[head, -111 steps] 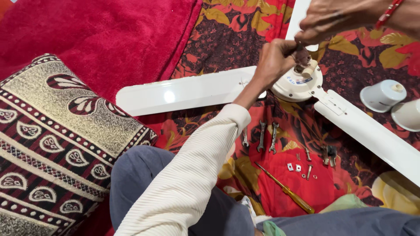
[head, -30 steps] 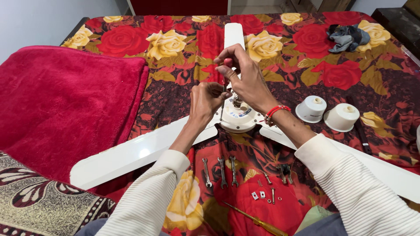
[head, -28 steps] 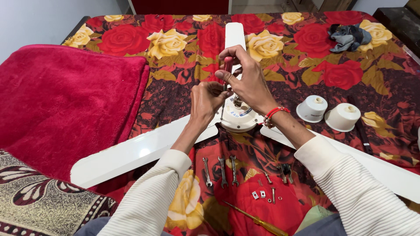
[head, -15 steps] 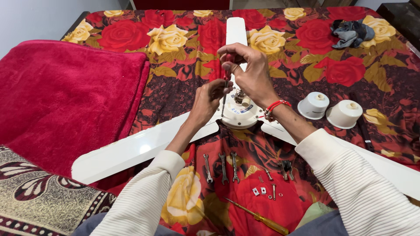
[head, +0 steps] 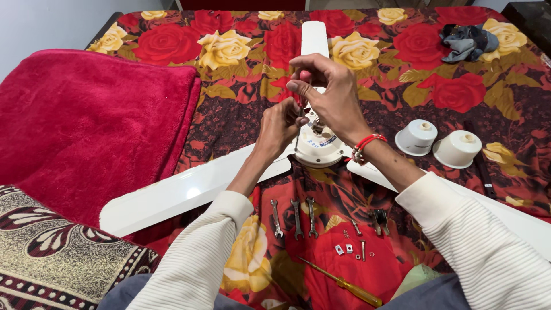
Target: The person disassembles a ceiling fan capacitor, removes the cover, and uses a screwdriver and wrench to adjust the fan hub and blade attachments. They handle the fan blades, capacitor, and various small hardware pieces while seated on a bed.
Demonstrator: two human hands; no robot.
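Head view: a white ceiling fan (head: 201, 186) is seen laid flat on a flowered bedspread (head: 241, 103), with its motor hub (head: 321, 146) between the two forearms.
Right hand (head: 330, 95): raised above the hub, fingers closed round the red handle of a screwdriver (head: 302, 86); the shaft is held pointing down toward the hub.
Left hand (head: 281, 126): curled shut beside the shaft, apparently steadying its lower part; whether something small is also pinched cannot be told.
Wrenches (head: 295, 218): three are laid side by side on the spread, near the knees.
Small screws and nuts (head: 353, 250): scattered loose just beside the wrenches.
Yellow screwdriver (head: 344, 282): left lying at the near edge.
White cups (head: 439, 143): two are stood mouth down right of the hub.
Risk: the tip could slip off the screw, since the fan rests on soft bedding and may rock under pressure.
Risk: loose hardware could be lost in the patterned cloth if a knee or sleeve shifts it.
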